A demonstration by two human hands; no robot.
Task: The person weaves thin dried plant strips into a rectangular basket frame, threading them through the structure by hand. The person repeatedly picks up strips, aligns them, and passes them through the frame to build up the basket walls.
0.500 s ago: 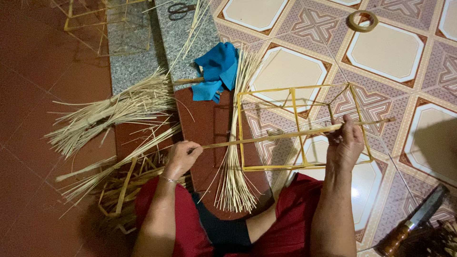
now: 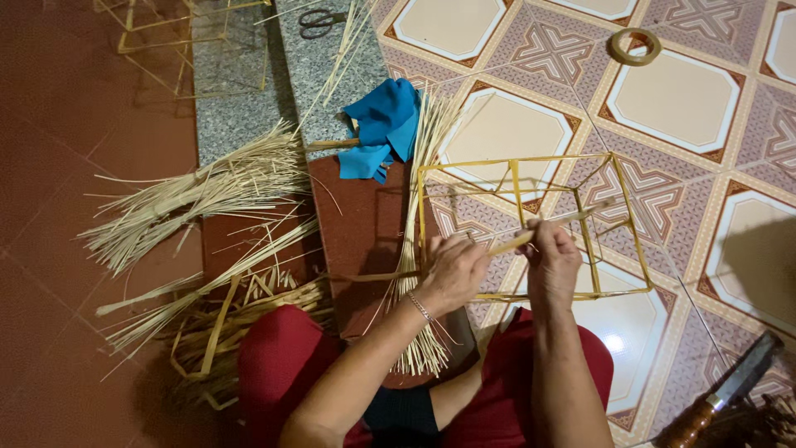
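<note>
— What do you have from the head camera right now?

— I see both hands low in the middle of the view, over the floor. The left hand (image 2: 452, 272) is curled shut around a thin bamboo strip (image 2: 514, 241), and the right hand (image 2: 554, 259) pinches the same strip a little further along. The strip runs slanting up to the right, across a yellow bamboo frame (image 2: 518, 178).

— Where does that frame sit?

— It lies on the patterned tile floor (image 2: 680, 99), just in front of the knees in red trousers (image 2: 286, 353). Its left edge stands right beside a bundle of bamboo splints (image 2: 414, 207) that fans toward the person.

— And around that?

— A blue cloth (image 2: 383, 124) lies at the far end of that bundle, by a grey stone step (image 2: 327, 75). Scissors (image 2: 319, 21) rest on the step near the top edge. More loose splints (image 2: 199, 195) are piled on the red floor at the left. A roll of tape (image 2: 635, 46) lies well apart at the upper right, and a knife with a wooden handle (image 2: 721, 398) lies at the lower right corner.
</note>
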